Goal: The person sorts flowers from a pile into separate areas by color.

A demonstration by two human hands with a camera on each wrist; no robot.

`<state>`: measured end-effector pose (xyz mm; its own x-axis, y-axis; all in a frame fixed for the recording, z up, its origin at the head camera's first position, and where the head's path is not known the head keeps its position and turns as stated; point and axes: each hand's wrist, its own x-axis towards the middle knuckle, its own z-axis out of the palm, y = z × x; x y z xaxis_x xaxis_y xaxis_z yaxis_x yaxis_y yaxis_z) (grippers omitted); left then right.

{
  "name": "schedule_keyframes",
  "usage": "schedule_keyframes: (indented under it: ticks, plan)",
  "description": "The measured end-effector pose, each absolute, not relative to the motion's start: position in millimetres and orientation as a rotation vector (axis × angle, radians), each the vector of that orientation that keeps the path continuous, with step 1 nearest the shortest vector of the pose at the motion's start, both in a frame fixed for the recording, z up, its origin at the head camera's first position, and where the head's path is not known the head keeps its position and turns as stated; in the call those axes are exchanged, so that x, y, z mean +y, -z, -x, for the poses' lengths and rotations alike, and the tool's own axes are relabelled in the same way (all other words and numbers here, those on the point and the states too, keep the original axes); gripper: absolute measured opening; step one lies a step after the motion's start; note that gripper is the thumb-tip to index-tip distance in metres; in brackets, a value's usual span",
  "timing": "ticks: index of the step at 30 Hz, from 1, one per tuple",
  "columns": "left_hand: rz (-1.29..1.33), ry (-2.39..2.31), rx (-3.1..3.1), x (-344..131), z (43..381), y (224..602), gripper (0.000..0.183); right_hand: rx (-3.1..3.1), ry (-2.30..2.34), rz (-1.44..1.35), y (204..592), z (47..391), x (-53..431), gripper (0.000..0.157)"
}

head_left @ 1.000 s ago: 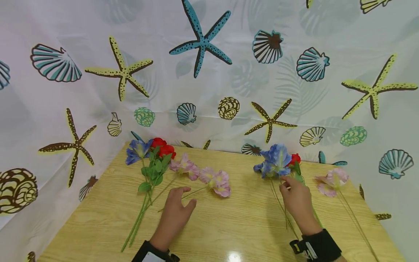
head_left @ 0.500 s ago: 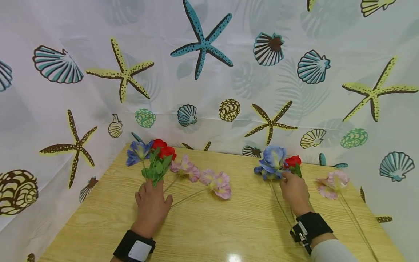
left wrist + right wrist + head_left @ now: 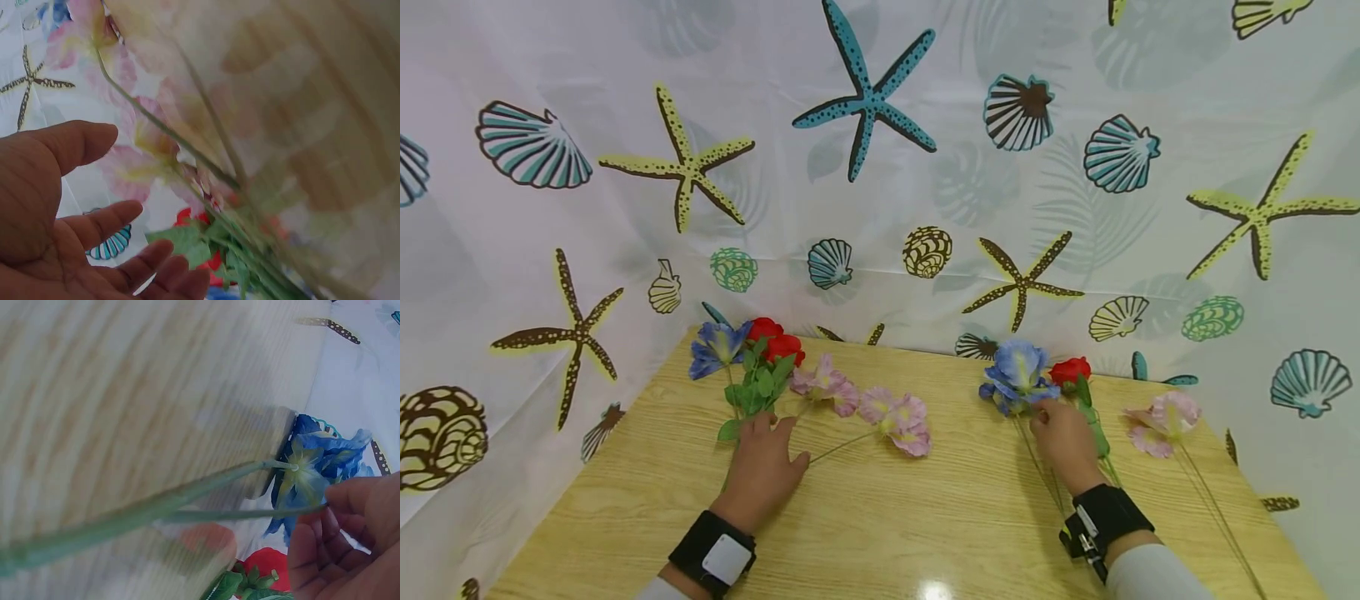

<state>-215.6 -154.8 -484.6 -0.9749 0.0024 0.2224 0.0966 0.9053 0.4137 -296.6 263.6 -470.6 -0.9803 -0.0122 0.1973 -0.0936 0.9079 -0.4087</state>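
Observation:
My left hand hovers over the stems of the left group of artificial flowers, thumb spread from the fingers. In the left wrist view nothing lies between its fingers and thumb. Beyond its fingertips are red roses with green leaves, a blue flower and two pink flowers. My right hand pinches a thin green stem just below a blue flower head. A second blue-flower stem runs beside it in the right wrist view. A red rose lies just right of that hand.
At the right lies another pink flower, its long stem reaching toward the front edge. All the flowers lie on a wood-grain table. A white cloth printed with starfish and shells hangs behind and at the sides.
My left hand has moved left to the rose stems, then drawn back slightly to the right. The right hand has shifted the blue flower a little left and down, uncovering more of the red rose.

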Motion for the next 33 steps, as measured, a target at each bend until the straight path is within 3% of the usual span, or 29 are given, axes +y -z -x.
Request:
schedule_keyframes:
  ticks: [13,22,33]
  plan:
    - [0.177,0.635,-2.997,-134,213,483,0.052,-2.963,-0.630,-0.182,474,291,277,0.056]
    - [0.265,0.490,-2.960,-131,218,488,0.038,-2.921,-0.410,-0.206,466,284,299,0.079]
    - [0.387,0.396,-2.907,-129,224,485,0.027,-2.863,-0.287,-0.088,457,270,339,0.087]
